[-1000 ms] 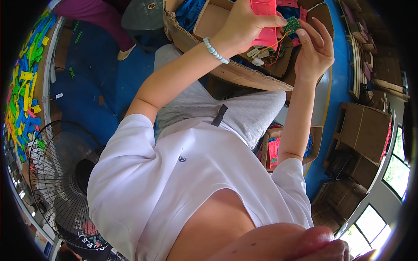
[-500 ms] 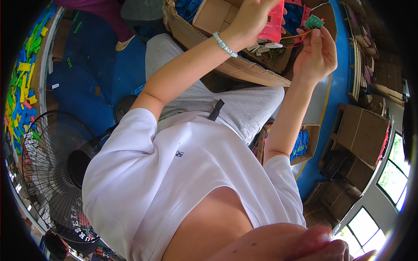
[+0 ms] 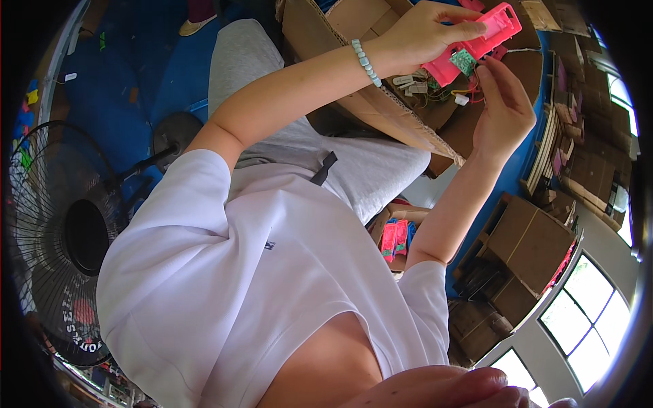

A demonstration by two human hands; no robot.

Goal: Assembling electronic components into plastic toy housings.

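Observation:
My left hand (image 3: 427, 39), with a bead bracelet (image 3: 366, 62) at its wrist, grips a pinkish-red plastic casing (image 3: 495, 32) between thumb and fingers. The casing's hollow side shows. Against its near side lies a small green circuit board (image 3: 464, 62), pinched at its edge by the fingertips of my right hand (image 3: 505, 112). Thin red and yellow wires trail from the board, near a small white connector (image 3: 461, 99). Both hands are above a large open cardboard box (image 3: 381, 115), where white parts and wires (image 3: 416, 84) lie. My fingers partly hide the board's edge.
Beside my right forearm stands a smaller box with pinkish-red casings (image 3: 394, 238) in it. A black fan (image 3: 85, 238) is at the left. Another person's shoe (image 3: 197, 25) shows at the upper left. Cardboard boxes (image 3: 530, 234) are stacked along the right.
The green board has come against the casing, where before the two were apart. The casing has turned to show its hollow side. The whole view has shifted, bringing pinkish-red casings in the small box into sight.

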